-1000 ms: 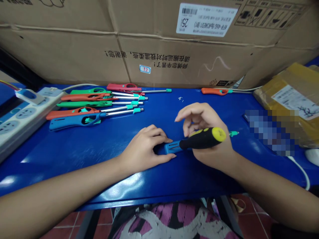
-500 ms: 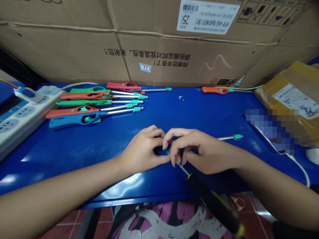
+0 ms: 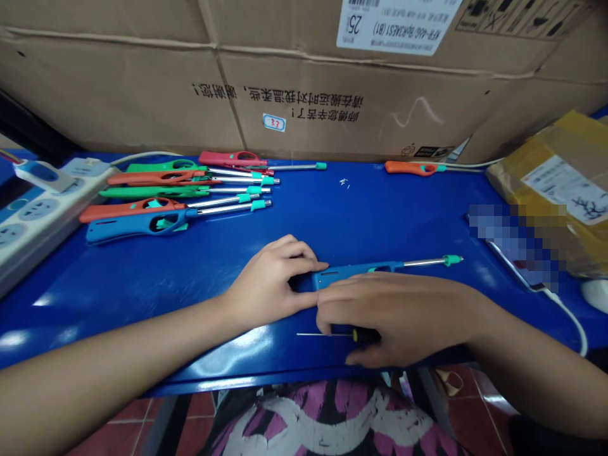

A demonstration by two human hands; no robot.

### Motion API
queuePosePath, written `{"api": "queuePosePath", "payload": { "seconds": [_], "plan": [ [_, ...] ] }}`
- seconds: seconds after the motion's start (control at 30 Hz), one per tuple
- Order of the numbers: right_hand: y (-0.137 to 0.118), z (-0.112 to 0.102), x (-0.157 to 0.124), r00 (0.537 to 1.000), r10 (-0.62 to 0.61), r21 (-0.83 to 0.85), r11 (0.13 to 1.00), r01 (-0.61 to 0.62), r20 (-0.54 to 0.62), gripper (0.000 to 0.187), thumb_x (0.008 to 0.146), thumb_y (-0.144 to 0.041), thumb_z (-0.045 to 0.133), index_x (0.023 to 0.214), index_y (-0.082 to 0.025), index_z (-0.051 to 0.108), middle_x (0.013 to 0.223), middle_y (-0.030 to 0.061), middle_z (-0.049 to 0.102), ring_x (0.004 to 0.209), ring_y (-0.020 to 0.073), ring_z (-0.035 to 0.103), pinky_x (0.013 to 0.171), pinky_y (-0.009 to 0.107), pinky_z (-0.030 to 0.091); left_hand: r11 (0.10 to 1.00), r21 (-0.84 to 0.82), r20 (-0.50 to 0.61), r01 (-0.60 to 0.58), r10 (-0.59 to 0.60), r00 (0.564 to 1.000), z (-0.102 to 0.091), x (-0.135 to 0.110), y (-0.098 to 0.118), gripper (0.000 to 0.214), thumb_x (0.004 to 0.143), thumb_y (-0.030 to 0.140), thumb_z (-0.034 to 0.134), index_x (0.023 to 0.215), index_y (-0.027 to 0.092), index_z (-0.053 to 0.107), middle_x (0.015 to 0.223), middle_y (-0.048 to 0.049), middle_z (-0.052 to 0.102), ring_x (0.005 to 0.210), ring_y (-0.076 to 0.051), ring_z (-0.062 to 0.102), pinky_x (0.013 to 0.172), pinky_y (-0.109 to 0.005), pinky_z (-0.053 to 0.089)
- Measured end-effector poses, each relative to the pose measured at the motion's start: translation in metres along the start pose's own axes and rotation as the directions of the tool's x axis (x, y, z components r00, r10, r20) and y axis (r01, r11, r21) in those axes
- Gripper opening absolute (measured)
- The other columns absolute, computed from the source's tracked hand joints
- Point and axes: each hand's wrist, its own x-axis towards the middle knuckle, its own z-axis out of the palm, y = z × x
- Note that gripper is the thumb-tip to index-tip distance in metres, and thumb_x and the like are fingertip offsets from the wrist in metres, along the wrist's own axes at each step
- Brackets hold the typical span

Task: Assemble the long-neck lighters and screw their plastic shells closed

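A blue long-necked lighter (image 3: 339,273) lies on the table with its metal nozzle and green tip pointing right. My left hand (image 3: 270,278) pinches the butt end of its handle between thumb and fingers. Over the near side of the lighter, my right hand (image 3: 394,310) curls around the dark, yellow-ringed handle of a screwdriver (image 3: 361,335). The screwdriver's thin shaft points left, low over the table or on it; most of the handle is hidden under the palm. The lighter's trigger area is partly covered by that hand.
Several lighters (image 3: 137,226) in blue, orange, green and red lie at the left beside a power strip (image 3: 52,206). An orange lighter (image 3: 403,168) and small white bits (image 3: 344,183) lie further back. A cardboard box (image 3: 304,63) stands behind; a phone (image 3: 517,253) and taped parcel (image 3: 560,183) are right.
The screwdriver has swung from a slant with its handle toward me to lying level, shaft leftward. My right hand has lowered toward me, uncovering the blue lighter. My left hand barely moved.
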Motion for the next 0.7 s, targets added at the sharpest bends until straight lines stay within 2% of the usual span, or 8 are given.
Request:
{"api": "queuePosePath", "payload": {
  "seconds": [0.07, 0.2, 0.3, 0.4, 0.47, 0.53, 0.63, 0.7],
  "plan": [
    [0.000, -0.002, -0.004, 0.997, 0.072, -0.083, 0.994, -0.074, -0.026, 0.030, 0.082, -0.026, 0.075, 0.106, -0.022, 0.059, 0.099, -0.0009, 0.067, 0.092, 0.0182, 0.061, 0.076, 0.030, 0.040, 1.000, 0.002, 0.003, 0.006, -0.006, 1.000, 0.000, 0.001, 0.000, 0.029, 0.085, 0.031, 0.077, 0.109, 0.016, 0.077, 0.096, -0.0064, 0.071, 0.088, -0.020, 0.061, 0.082, -0.038, 0.051],
    [0.002, -0.007, -0.012, 0.980, 0.200, -0.164, 0.967, -0.192, 0.027, 0.020, 0.081, -0.033, 0.075, 0.083, -0.021, 0.060, 0.084, -0.0026, 0.065, 0.077, 0.0167, 0.058, 0.064, 0.029, 0.034, 1.000, 0.010, -0.007, 0.024, -0.024, 1.000, 0.001, 0.001, 0.001, 0.030, 0.083, 0.035, 0.079, 0.108, 0.017, 0.077, 0.096, -0.0057, 0.071, 0.088, -0.020, 0.061, 0.083, -0.038, 0.052],
    [0.003, -0.011, -0.018, 0.982, 0.179, -0.125, 0.977, -0.170, 0.062, 0.012, 0.085, -0.024, 0.069, 0.078, -0.021, 0.060, 0.085, -0.0017, 0.065, 0.079, 0.0161, 0.059, 0.067, 0.029, 0.036, 0.999, 0.006, -0.018, 0.034, -0.034, 0.999, 0.001, 0.001, 0.001, 0.031, 0.083, 0.037, 0.079, 0.108, 0.018, 0.077, 0.097, -0.0052, 0.071, 0.088, -0.019, 0.061, 0.082, -0.036, 0.052],
    [0.004, -0.016, -0.021, 0.991, 0.125, -0.002, 0.992, -0.125, 0.046, 0.004, 0.092, -0.021, 0.061, 0.093, -0.021, 0.064, 0.092, 0.0000, 0.069, 0.084, 0.0163, 0.061, 0.072, 0.029, 0.041, 0.999, -0.003, -0.018, 0.044, -0.044, 0.999, 0.001, 0.002, 0.001, 0.031, 0.082, 0.035, 0.080, 0.107, 0.018, 0.076, 0.096, -0.0048, 0.071, 0.088, -0.019, 0.061, 0.083, -0.036, 0.052],
    [0.006, -0.021, -0.021, 0.996, 0.086, 0.075, 0.994, -0.084, -0.019, 0.014, 0.099, -0.023, 0.052, 0.107, -0.021, 0.064, 0.099, 0.0024, 0.069, 0.089, 0.0162, 0.062, 0.076, 0.029, 0.045, 0.999, -0.010, -0.016, 0.046, -0.046, 0.999, 0.001, 0.002, 0.001, 0.028, 0.083, 0.034, 0.079, 0.105, 0.017, 0.077, 0.095, -0.0047, 0.071, 0.087, -0.019, 0.061, 0.082, -0.036, 0.052],
    [0.008, -0.025, -0.019, 0.986, 0.057, 0.107, 0.993, -0.040, -0.155, 0.021, 0.104, -0.024, 0.044, 0.116, -0.020, 0.061, 0.108, 0.0050, 0.068, 0.096, 0.0166, 0.062, 0.083, 0.029, 0.047, 0.999, -0.013, -0.016, 0.039, -0.040, 0.999, 0.001, 0.002, 0.001, 0.026, 0.083, 0.034, 0.079, 0.104, 0.017, 0.077, 0.095, -0.0046, 0.071, 0.087, -0.019, 0.062, 0.082, -0.036, 0.052],
    [0.012, -0.027, -0.016, 0.906, 0.072, 0.078, 0.996, -0.044, -0.417, 0.031, 0.106, -0.028, 0.041, 0.131, -0.023, 0.058, 0.119, 0.0069, 0.063, 0.108, 0.0180, 0.059, 0.096, 0.033, 0.047, 0.999, -0.005, -0.033, 0.036, -0.037, 0.999, 0.002, 0.002, 0.001, 0.030, 0.083, 0.037, 0.080, 0.106, 0.019, 0.076, 0.096, -0.0044, 0.071, 0.090, -0.019, 0.062, 0.085, -0.037, 0.052],
    [0.013, -0.025, -0.016, 0.853, 0.100, 0.045, 0.995, -0.090, -0.512, 0.040, 0.105, -0.028, 0.041, 0.144, -0.027, 0.052, 0.125, 0.0082, 0.057, 0.112, 0.0193, 0.057, 0.100, 0.036, 0.047, 0.999, 0.001, -0.036, 0.047, -0.047, 0.998, 0.002, 0.001, 0.000, 0.032, 0.082, 0.037, 0.080, 0.108, 0.019, 0.076, 0.096, -0.0042, 0.071, 0.090, -0.020, 0.062, 0.086, -0.037, 0.053]
  ]
}}
